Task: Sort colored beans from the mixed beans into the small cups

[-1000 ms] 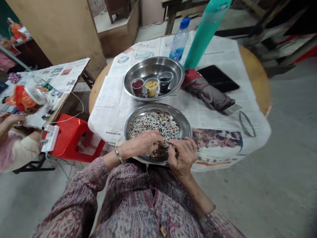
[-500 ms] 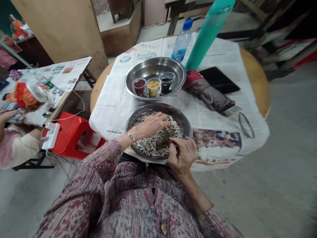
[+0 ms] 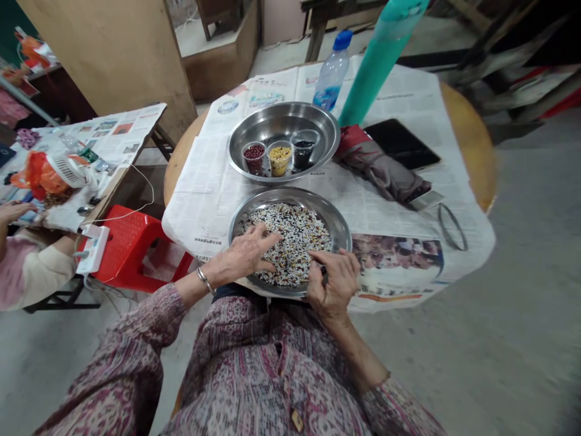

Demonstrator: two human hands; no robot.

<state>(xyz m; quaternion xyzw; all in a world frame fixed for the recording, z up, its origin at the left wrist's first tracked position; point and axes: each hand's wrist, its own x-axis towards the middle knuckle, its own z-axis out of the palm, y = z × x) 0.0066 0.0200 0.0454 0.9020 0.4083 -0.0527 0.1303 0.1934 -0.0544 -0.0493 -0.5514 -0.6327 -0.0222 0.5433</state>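
Fingers of left hand (image 3: 242,257) lie spread flat on mixed beans (image 3: 295,233) in near steel pan (image 3: 338,225), gripping nothing visible. Right hand (image 3: 333,283) curls at pan's near rim w/ fingers bunched; contents hidden, can't tell. Pan's near edge overhangs table toward lap. Newspaper (image 3: 206,188) print too small to read.
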